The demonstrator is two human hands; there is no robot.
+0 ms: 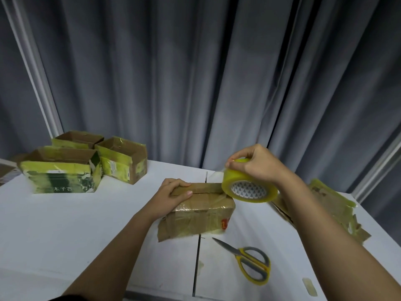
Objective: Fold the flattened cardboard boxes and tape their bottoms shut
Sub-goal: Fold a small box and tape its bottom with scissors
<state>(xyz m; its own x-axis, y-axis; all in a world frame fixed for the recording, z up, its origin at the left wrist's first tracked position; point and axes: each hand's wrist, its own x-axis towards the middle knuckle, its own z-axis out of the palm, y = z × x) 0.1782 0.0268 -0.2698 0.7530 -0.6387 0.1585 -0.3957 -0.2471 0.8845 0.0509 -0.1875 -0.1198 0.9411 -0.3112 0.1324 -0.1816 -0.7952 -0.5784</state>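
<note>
A small brown cardboard box (201, 211) lies bottom-up in the middle of the white table (65, 224), its flaps folded in and its sides covered in old clear tape. My left hand (173, 192) grips the left end of the top flaps, thumb on top. My right hand (253, 164) holds a wide yellowish roll of clear tape (247, 187) from above, just at the box's right end. A strip of tape seems to run from the roll toward the box.
Three folded open-topped boxes (86, 166) with green print stand at the back left. A pile of flattened boxes (329, 205) lies at the right, behind my right arm. Yellow-handled scissors (249, 259) lie in front of the box. Grey curtains hang behind the table.
</note>
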